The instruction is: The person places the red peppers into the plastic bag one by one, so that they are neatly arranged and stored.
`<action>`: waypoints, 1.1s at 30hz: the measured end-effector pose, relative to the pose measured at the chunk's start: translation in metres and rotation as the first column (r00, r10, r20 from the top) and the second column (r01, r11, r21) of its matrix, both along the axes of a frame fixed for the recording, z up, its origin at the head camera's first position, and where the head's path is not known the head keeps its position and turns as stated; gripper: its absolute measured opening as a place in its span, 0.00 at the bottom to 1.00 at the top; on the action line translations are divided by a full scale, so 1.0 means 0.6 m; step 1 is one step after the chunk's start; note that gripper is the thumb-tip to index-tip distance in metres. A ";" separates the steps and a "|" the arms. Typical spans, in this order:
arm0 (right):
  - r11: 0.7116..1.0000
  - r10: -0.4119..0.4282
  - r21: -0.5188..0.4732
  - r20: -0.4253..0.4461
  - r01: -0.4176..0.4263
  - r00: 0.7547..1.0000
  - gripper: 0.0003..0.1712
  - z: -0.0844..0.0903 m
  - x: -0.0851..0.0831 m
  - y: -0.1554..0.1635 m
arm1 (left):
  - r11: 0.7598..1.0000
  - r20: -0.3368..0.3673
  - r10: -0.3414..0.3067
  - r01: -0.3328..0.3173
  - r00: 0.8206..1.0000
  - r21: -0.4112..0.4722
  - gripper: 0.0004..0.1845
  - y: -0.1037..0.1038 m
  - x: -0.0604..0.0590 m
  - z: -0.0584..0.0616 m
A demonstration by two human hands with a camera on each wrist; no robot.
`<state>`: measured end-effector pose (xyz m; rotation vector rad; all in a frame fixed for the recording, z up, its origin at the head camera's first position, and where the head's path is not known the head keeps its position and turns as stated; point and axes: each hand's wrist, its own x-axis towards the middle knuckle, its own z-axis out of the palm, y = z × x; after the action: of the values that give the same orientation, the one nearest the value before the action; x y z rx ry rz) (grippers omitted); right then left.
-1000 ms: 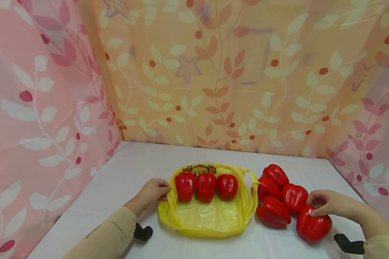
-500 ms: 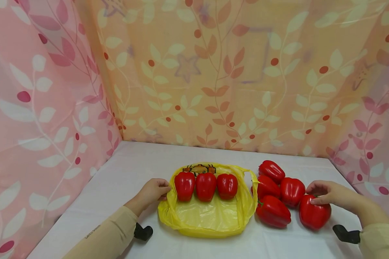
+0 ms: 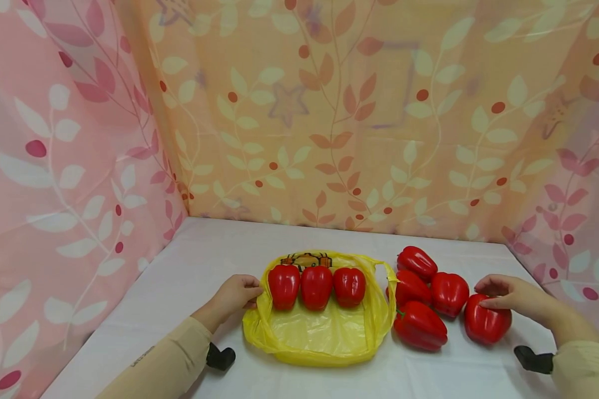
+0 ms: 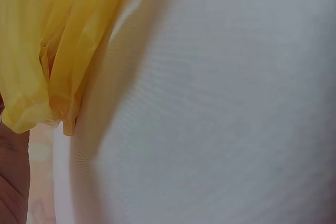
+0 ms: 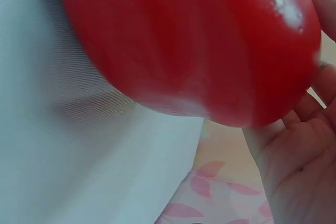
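Observation:
A yellow plastic bag (image 3: 324, 346) lies with its mouth spread, three red bell peppers (image 3: 316, 288) in a row along its far side. My left hand (image 3: 232, 296) pinches the bag's left rim; the left wrist view has the yellow film (image 4: 79, 51) hanging by the hand's edge. At the right, my right hand (image 3: 516, 299) grips a red bell pepper (image 3: 488, 320) from above, thumb on the near side and fingers behind. Close up in the right wrist view, that bell pepper (image 5: 184, 40) covers most of the fingers.
Several more red bell peppers (image 3: 450, 294) cluster on the white table (image 3: 204, 238) between the bag and my right hand. One pepper with a green stem (image 3: 421, 327) lies nearest the bag's right handle. Patterned curtains (image 3: 354, 111) enclose the table's back and sides.
My right hand has shifted slightly away from me with its bell pepper. The loose peppers behind were nudged slightly left and back. My left hand and the bag stayed put.

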<state>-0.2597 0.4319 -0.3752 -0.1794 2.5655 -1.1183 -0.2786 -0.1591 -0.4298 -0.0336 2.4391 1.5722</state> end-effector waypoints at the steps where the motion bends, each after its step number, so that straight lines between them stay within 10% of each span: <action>1: 1.000 -0.006 0.006 -0.002 0.006 1.000 0.31 -0.001 0.001 0.000 | 1.000 0.000 -0.001 0.001 1.000 0.001 0.05 0.000 0.000 0.000; 15: 0.975 -0.038 0.214 -0.084 0.055 0.996 0.43 -0.009 0.033 0.004 | 1.000 0.003 0.000 0.000 1.000 -0.004 0.05 0.000 -0.001 0.001; 33: 0.977 -0.123 0.165 -0.088 0.137 0.988 0.63 -0.048 0.070 0.000 | 1.000 0.000 0.009 -0.009 1.000 -0.003 0.05 0.001 -0.003 -0.001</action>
<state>-0.2178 0.4321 -0.4038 -0.0137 2.7610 -0.9458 -0.2802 -0.1583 -0.4302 -0.0450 2.4453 1.5722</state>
